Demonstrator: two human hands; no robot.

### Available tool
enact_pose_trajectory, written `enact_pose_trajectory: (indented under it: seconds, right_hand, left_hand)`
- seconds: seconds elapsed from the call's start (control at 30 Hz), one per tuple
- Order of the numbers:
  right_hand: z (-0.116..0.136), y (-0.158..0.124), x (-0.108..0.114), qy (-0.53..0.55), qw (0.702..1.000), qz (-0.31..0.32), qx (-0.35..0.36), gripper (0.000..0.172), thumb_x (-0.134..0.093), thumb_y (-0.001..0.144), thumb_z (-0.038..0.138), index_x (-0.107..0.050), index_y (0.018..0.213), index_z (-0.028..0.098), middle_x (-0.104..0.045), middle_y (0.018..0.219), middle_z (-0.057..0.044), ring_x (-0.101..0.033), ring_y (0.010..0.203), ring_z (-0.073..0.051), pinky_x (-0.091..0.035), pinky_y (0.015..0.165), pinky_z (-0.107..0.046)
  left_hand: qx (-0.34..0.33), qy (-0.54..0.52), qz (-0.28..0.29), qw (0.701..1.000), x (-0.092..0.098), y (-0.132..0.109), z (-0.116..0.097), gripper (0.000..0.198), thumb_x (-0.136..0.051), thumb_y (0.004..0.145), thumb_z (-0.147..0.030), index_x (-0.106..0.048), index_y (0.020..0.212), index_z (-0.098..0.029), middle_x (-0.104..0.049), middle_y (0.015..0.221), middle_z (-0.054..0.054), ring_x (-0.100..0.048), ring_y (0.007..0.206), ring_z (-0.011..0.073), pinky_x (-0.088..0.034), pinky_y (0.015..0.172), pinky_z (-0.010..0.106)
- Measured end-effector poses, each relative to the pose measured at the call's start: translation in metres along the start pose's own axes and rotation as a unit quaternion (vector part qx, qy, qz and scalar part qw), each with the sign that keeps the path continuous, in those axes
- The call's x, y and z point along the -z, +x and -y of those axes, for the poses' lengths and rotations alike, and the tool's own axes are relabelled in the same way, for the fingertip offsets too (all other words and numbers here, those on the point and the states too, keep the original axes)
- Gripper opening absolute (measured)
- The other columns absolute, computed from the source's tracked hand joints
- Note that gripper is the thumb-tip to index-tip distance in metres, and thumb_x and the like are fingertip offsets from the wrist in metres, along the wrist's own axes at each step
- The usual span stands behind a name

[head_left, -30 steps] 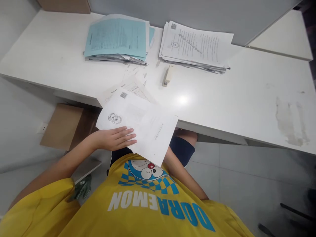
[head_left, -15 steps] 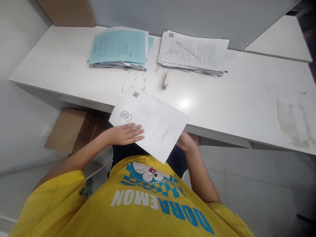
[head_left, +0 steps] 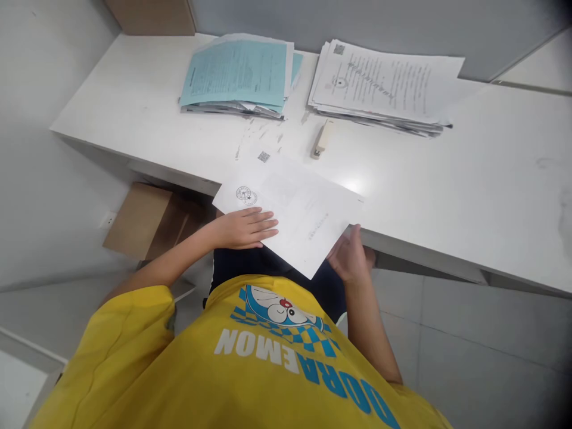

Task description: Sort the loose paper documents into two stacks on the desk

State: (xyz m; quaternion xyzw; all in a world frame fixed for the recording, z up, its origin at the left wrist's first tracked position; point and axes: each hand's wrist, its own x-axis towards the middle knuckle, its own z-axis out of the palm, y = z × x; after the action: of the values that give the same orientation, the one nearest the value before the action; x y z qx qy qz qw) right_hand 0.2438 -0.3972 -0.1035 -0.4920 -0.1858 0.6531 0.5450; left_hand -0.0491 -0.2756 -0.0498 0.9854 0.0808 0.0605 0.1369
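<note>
A white printed sheet point(head_left: 290, 202) with a square code and round stamps lies slantwise over the desk's front edge, its near corner hanging above my lap. My left hand point(head_left: 248, 229) rests flat on the sheet's near left side, fingers stretched out. At the right edge of the paper is my right hand point(head_left: 351, 256), thumb raised and apart from the fingers, whose tips are partly hidden by the sheet. A cream stapler point(head_left: 322, 139) lies on the desk beyond the paper.
On the white desk point(head_left: 447, 196), a pile of papers topped by a blue-green sheet point(head_left: 236, 74) lies at the back left. A stack of white printed papers point(head_left: 384, 86) is to its right. Under the desk stands a cardboard box point(head_left: 138, 220). A grey partition point(head_left: 335, 24) rises behind.
The view has shifted, so the desk items sit further right. My right hand's thumb has come up beside the paper's edge; my left hand stays flat on the sheet.
</note>
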Motion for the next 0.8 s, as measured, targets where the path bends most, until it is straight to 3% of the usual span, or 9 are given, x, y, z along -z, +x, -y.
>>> enact_pose_trajectory:
  seconds: [0.07, 0.17, 0.27, 0.33, 0.4, 0.43, 0.5, 0.57, 0.8]
  right_hand:
    - [-0.005, 0.0, 0.002, -0.013, 1.0, -0.013, 0.018, 0.069, -0.055, 0.075, 0.084, -0.07, 0.113, 0.029, -0.072, 0.122, -0.007, -0.063, 0.123, -0.03, -0.058, 0.092, -0.042]
    - [-0.013, 0.003, 0.008, -0.063, 0.994, -0.067, 0.059, 0.052, -0.074, 0.072, 0.066, -0.071, 0.108, 0.028, -0.075, 0.115, -0.006, -0.065, 0.116, -0.03, -0.057, 0.091, -0.041]
    - [-0.017, 0.006, 0.014, -0.164, 0.974, -0.131, 0.089, 0.048, -0.077, 0.072, 0.058, -0.072, 0.103, 0.022, -0.076, 0.105, -0.007, -0.068, 0.106, -0.03, -0.056, 0.087, -0.042]
    - [-0.016, 0.006, 0.019, -0.214, 0.958, -0.16, 0.102, 0.049, -0.074, 0.074, 0.059, -0.073, 0.102, 0.019, -0.077, 0.104, -0.008, -0.068, 0.103, -0.031, -0.056, 0.086, -0.043]
    - [-0.011, 0.006, 0.022, -0.215, 0.958, -0.158, 0.104, 0.049, -0.073, 0.073, 0.058, -0.073, 0.104, 0.019, -0.076, 0.108, -0.007, -0.067, 0.106, -0.03, -0.055, 0.088, -0.042]
    - [-0.007, 0.005, 0.022, -0.202, 0.962, -0.15, 0.102, 0.05, -0.074, 0.073, 0.058, -0.073, 0.105, 0.02, -0.076, 0.109, -0.007, -0.067, 0.107, -0.03, -0.055, 0.089, -0.042]
    - [0.004, 0.003, 0.023, -0.19, 0.969, -0.13, 0.092, 0.049, -0.074, 0.072, 0.057, -0.073, 0.105, 0.022, -0.076, 0.109, -0.006, -0.068, 0.107, -0.03, -0.055, 0.09, -0.041]
    - [0.018, 0.0, 0.02, -0.21, 0.965, -0.127, 0.088, 0.048, -0.072, 0.074, 0.059, -0.073, 0.105, 0.022, -0.076, 0.107, -0.007, -0.069, 0.104, -0.029, -0.055, 0.089, -0.04]
    - [0.068, -0.009, 0.002, -0.338, 0.915, -0.202, 0.09, 0.053, -0.065, 0.081, 0.057, -0.072, 0.115, 0.018, -0.075, 0.103, -0.011, -0.068, 0.095, -0.029, -0.055, 0.078, -0.037]
  left_hand:
    - [0.053, -0.028, -0.03, 0.998, 0.005, -0.001, 0.003, 0.043, -0.057, 0.096, -0.043, -0.06, 0.134, -0.025, -0.059, 0.144, 0.008, -0.048, 0.141, 0.0272, -0.038, 0.119, 0.048]
    - [0.255, -0.052, -0.189, 0.947, 0.01, -0.007, 0.013, 0.034, -0.052, 0.097, -0.043, -0.067, 0.119, -0.022, -0.067, 0.132, 0.008, -0.056, 0.13, 0.0272, -0.044, 0.111, 0.048]
    - [0.445, -0.161, -0.391, 0.79, 0.003, -0.017, 0.023, 0.029, -0.048, 0.097, -0.04, -0.069, 0.095, -0.02, -0.073, 0.103, 0.006, -0.066, 0.103, 0.0213, -0.053, 0.094, 0.038]
    - [0.492, -0.276, -0.492, 0.663, -0.007, -0.022, 0.026, 0.027, -0.052, 0.092, -0.042, -0.065, 0.084, -0.019, -0.071, 0.089, 0.004, -0.067, 0.09, 0.0169, -0.054, 0.082, 0.029]
    - [0.506, -0.391, -0.522, 0.565, -0.019, -0.025, 0.024, 0.026, -0.063, 0.083, -0.046, -0.064, 0.082, -0.02, -0.07, 0.084, 0.002, -0.067, 0.083, 0.015, -0.052, 0.074, 0.025]
    - [0.508, -0.445, -0.506, 0.536, -0.024, -0.025, 0.022, 0.029, -0.069, 0.078, -0.048, -0.065, 0.082, -0.019, -0.07, 0.083, 0.002, -0.067, 0.081, 0.0155, -0.051, 0.072, 0.024]
    - [0.504, -0.539, -0.436, 0.516, -0.031, -0.023, 0.016, 0.038, -0.077, 0.069, -0.051, -0.068, 0.085, -0.017, -0.072, 0.084, 0.004, -0.067, 0.082, 0.0189, -0.052, 0.072, 0.027]
    - [0.486, -0.59, -0.375, 0.524, -0.033, -0.019, 0.012, 0.047, -0.082, 0.064, -0.053, -0.071, 0.09, -0.016, -0.075, 0.088, 0.007, -0.069, 0.088, 0.0234, -0.053, 0.079, 0.031]
    - [0.471, -0.541, -0.332, 0.613, -0.021, -0.004, 0.014, 0.053, -0.082, 0.066, -0.057, -0.073, 0.1, -0.016, -0.076, 0.095, 0.007, -0.069, 0.089, 0.0247, -0.053, 0.08, 0.032]
